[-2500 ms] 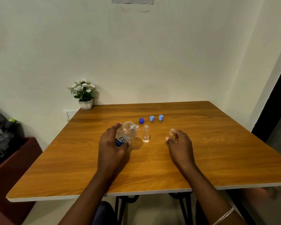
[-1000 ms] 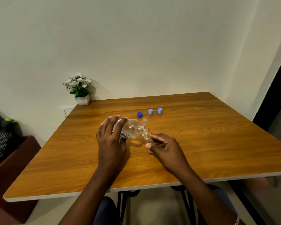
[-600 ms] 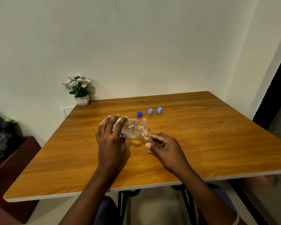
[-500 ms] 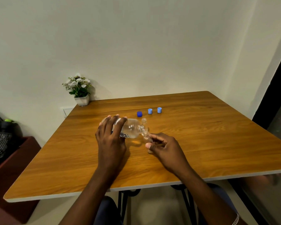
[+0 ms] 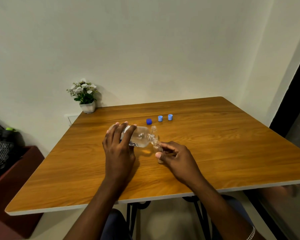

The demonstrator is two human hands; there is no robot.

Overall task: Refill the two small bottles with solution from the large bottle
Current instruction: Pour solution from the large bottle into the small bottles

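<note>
tipping almost flat, gripped by the left hand [image 5: 119,149], the large bottle [image 5: 140,136] sets its mouth at a small bottle [image 5: 156,146] that the right hand [image 5: 177,157] pinches upright to steady it; the other small bottle [image 5: 153,129] stands uncapped just behind that mouth.

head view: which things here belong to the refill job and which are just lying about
Part of the job: large bottle, tipped in the left hand; near small bottle, pinched by the right hand; far small bottle, standing uncapped; dark blue cap; two light blue caps.
Just lying about: potted flowers; bags and red box left of the table.
</note>
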